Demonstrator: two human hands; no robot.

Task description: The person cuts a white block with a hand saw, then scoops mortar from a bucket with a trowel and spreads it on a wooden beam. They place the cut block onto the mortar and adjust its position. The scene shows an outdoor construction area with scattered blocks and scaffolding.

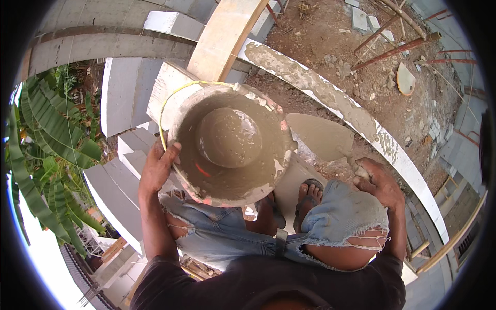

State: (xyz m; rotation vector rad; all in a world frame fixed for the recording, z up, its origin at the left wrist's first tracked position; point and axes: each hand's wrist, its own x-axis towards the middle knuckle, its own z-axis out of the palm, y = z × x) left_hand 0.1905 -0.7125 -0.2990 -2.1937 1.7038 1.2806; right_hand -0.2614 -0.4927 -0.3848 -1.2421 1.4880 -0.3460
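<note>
While the mortar bucket (230, 147) sits at frame centre, left hand (157, 168) clenched on its rim, right hand (380, 183) grasps the loaded trowel (320, 135) at centre right; keep the blade level above the mortared block course (330, 98).

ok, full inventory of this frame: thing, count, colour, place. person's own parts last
bucket: 1, mortar-coated with reddish patches, centre, tilted toward the camera, little left inside
trowel: 1, grey with wet mortar, right of the bucket
wall top with mortar bed: 1, white under grey mortar, curving from top centre to lower right
white blocks: several, white-grey, stacked left of the bucket
wooden plank: 1, pale wood, top centre
banana leaves: several, green, far left
rusty poles: several, reddish-brown, on dirt, top right
sandalled feet: 2, below the bucket
left hand: gripping the bucket rim
right hand: gripping the trowel handle
</note>
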